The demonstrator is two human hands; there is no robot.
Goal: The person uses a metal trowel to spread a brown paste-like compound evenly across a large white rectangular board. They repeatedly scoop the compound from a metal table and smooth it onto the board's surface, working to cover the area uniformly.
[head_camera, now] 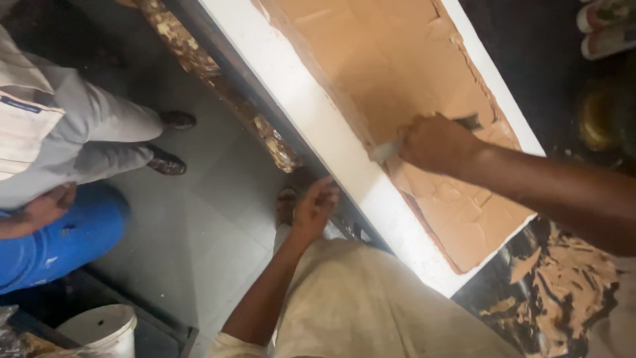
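My right hand (437,142) is closed around a putty knife (387,151) whose pale blade presses into a layer of tan paste (391,59). The paste covers most of a long white board (331,132) that runs diagonally across the view. A dark part of the tool's handle sticks out behind my knuckles. My left hand (315,209) hangs just below the board's near edge, fingers loosely curled and holding nothing, next to my light trousers (371,305).
Another person in grey trousers (99,132) and dark shoes stands on the grey floor at left, beside a blue object (66,238). A white bucket (99,328) sits at bottom left. Smeared paste covers a dark surface (556,285) at bottom right.
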